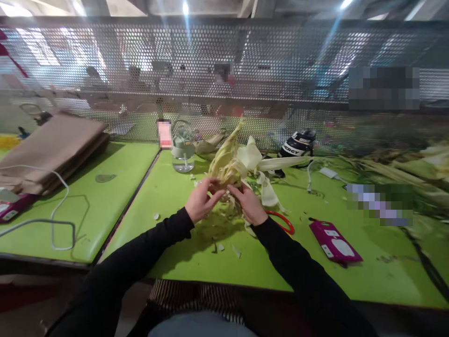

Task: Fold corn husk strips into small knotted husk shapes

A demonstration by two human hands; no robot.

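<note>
Over the green table, both my hands pinch a bundle of pale yellow corn husks [224, 161] whose long ends stand upward. My left hand [203, 199] grips it from the left, thumb and fingers closed. From the other side, the thumb and fingers of my right hand [248, 202] press on its lower part. Exactly what lies between the fingertips is too small to make out. Loose whitish husk pieces [268, 189] lie just beyond my right hand. A red loop [286, 222] shows beside my right wrist, partly covered by it.
Behind the husks stand a clear water bottle [183, 152] and a dark bottle [298, 145] lying tilted. A purple pouch [335, 242] and white cable [309, 180] are to the right, husk piles [421, 164] farther off. Brown paper bags [56, 145] lie left. A perforated metal screen [196, 51] closes the back.
</note>
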